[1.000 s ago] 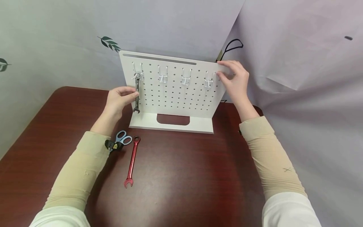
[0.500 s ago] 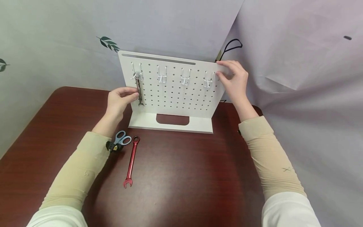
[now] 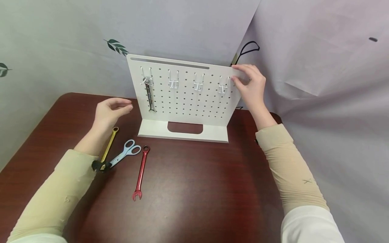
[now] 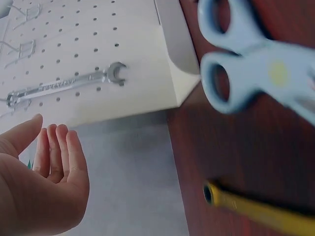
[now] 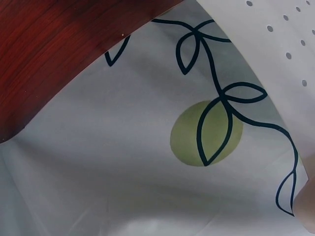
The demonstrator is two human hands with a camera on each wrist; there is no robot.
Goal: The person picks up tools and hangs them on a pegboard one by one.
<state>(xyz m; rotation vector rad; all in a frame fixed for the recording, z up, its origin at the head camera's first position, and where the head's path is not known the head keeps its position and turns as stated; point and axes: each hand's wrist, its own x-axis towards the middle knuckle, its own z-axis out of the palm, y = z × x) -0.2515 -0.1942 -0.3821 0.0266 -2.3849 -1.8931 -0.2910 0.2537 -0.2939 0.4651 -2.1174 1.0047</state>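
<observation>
A silver combination wrench point(image 3: 149, 97) hangs by its ring end from the leftmost hook of a white pegboard point(image 3: 182, 118). My left hand point(image 3: 107, 113) is off the board's left edge, holding nothing, thumb and fingers apart. The left wrist view shows the same hand point(image 4: 49, 172) below the hanging wrench point(image 4: 64, 86). With thumb in front and fingers at the edge, my right hand point(image 3: 253, 86) grips the pegboard's upper right corner. Only a bit of that hand point(image 5: 306, 206) enters the right wrist view.
Beside the left forearm lie a yellow wrench point(image 3: 109, 144) and light-blue scissors point(image 3: 124, 152), both partly hidden by the wrist camera. A red wrench point(image 3: 141, 173) lies right of them on the dark red table point(image 3: 194, 189). Three more white hooks point(image 3: 174, 83) line the board. Patterned cloth point(image 3: 182, 27) hangs behind.
My left hand has let go of the silver wrench and drawn back to the left. The wrench now hangs slightly slanted, and the yellow wrench has come into sight. My right hand stays put.
</observation>
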